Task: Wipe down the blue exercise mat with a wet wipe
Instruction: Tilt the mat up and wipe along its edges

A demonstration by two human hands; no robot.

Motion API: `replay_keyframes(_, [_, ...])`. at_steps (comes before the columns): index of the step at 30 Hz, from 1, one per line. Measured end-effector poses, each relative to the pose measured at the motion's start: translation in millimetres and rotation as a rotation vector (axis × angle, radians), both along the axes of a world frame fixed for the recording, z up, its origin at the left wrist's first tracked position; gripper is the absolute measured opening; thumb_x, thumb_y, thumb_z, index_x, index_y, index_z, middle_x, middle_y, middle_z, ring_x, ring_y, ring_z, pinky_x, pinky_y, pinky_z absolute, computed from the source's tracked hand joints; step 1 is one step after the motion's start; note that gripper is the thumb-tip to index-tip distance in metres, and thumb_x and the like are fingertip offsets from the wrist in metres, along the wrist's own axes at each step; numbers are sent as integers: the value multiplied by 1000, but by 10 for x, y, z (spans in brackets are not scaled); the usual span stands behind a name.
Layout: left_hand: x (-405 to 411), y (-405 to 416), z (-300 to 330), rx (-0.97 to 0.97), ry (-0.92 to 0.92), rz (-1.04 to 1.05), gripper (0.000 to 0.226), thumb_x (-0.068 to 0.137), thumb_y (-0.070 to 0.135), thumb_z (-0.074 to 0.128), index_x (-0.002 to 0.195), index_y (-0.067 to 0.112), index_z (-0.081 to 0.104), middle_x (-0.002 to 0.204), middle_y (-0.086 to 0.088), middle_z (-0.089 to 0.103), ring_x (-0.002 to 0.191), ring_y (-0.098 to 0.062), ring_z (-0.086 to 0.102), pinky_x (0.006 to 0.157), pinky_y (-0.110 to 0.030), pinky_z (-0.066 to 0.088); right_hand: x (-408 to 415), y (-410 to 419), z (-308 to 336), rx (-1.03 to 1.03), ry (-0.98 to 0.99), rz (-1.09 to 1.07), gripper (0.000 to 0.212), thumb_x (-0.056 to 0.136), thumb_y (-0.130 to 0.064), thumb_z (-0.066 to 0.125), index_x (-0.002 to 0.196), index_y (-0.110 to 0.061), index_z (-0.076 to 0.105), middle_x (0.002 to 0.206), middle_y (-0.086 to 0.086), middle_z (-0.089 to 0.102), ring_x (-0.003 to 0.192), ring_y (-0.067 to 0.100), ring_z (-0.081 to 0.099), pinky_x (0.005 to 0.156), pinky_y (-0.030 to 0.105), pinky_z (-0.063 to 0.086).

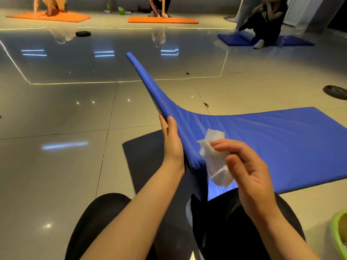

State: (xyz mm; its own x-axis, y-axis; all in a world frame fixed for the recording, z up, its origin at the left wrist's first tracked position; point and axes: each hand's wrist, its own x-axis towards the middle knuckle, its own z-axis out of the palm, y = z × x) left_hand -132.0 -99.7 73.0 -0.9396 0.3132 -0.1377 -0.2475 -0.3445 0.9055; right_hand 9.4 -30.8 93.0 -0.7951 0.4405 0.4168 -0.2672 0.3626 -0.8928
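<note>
A glossy tiled floor (56, 113) carries everything here. At its far edge lie two orange mats (161, 20), each with a person bent over it, and toward the far right corner a dark blue mat (293, 40) holds a seated person in black. A round black disc (83, 33) lies on the floor far left of centre, and another disc (336, 91) sits near the right edge. A dark grey mat (144, 152) lies beneath the near end of the blue exercise mat (281, 139), and a green rimmed container (338, 235) shows at the near right corner. The wearer's black-clad knees fill the near edge, just below the lifted mat end.

The left hand (171, 139) reaches forward from a bare forearm, palm against the mat's raised edge, thumb on the near face and fingers wrapped behind: its grip is clasped on the mat. The right hand (247, 169) is held over the mat's near end, fingers curled, pinching a crumpled white wet wipe (214, 156) against the blue surface.

The blue exercise mat runs lengthwise from the wearer out toward the floor's right edge, lying flat there. Its near left corner is pulled up and curls away, tapering to a point aimed at the far edge of the floor.
</note>
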Motion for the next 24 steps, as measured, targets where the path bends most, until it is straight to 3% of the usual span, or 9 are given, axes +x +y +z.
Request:
replay_keyframes(4, [350, 58, -85, -62, 63, -43, 56, 103, 47, 35, 153, 43, 9, 159, 21, 12, 143, 0, 19, 118, -29, 19, 92, -104, 80, 18, 87, -91, 17, 99, -22, 49, 108, -18, 63, 107, -13, 66, 103, 5, 62, 82, 11, 46])
replay_keyframes(7, [498, 60, -119, 14, 31, -56, 57, 101, 46, 42, 150, 47, 13, 157, 13, 21, 135, -6, 40, 109, -34, 39, 83, -186, -55, 52, -56, -94, 26, 94, -9, 60, 110, -29, 59, 111, -16, 62, 109, 1, 59, 84, 14, 50])
replay_keyframes(9, [632, 9, -26, 123, -37, -134, 48, 104, 38, 34, 151, 40, 21, 143, 8, 37, 115, -4, 58, 83, -23, 52, 130, -255, -184, 169, -120, -131, 26, 91, -11, 63, 113, -26, 60, 118, -15, 57, 114, -7, 52, 88, 8, 45])
replay_keyframes(10, [711, -35, 17, 166, -72, -233, 46, 104, 41, 32, 149, 32, 33, 135, 6, 47, 109, -2, 62, 78, -21, 54, 181, -299, -259, 228, -127, -172, 26, 91, -13, 62, 116, -21, 62, 122, -14, 54, 117, -12, 47, 91, 4, 40])
replay_keyframes(12, [809, -158, -92, 266, -141, -302, 59, 101, 55, 24, 131, 21, 62, 126, -1, 64, 113, -6, 62, 94, -24, 51, 296, -375, -369, 309, -157, -208, 30, 92, -13, 59, 122, -17, 63, 132, -12, 49, 122, -19, 38, 96, 0, 33])
replay_keyframes(14, [925, -285, -233, 343, -202, -283, 59, 97, 62, 18, 137, 35, 51, 138, -7, 58, 122, -18, 59, 103, -33, 47, 389, -441, -416, 323, -241, -179, 39, 98, -13, 55, 132, -31, 55, 142, -17, 41, 129, -20, 30, 101, 1, 30])
replay_keyframes(17, [1063, -413, -411, 302, -119, -344, 61, 87, 67, 20, 142, 46, 33, 134, -9, 61, 113, -22, 64, 87, -30, 55, 454, -549, -396, 233, -386, -115, 46, 101, -31, 40, 136, -55, 23, 150, -24, 30, 135, -13, 29, 107, 7, 32])
replay_keyframes(22, [1058, -435, -460, 269, -24, -415, 89, 67, 89, 45, 146, 54, 24, 156, 3, 34, 135, -16, 46, 108, -34, 43, 400, -581, -362, 103, -470, -112, 50, 101, -38, 31, 149, -42, 18, 153, -24, 24, 135, -15, 26, 104, 1, 26])
replay_keyframes(24, [1077, -374, -500, 289, -20, -400, 94, 66, 91, 42, 148, 53, 19, 156, 7, 33, 135, -10, 45, 105, -30, 44, 331, -523, -340, 70, -509, -80, 50, 95, -46, 30, 144, -47, 17, 151, -28, 22, 138, -12, 23, 109, 6, 24])
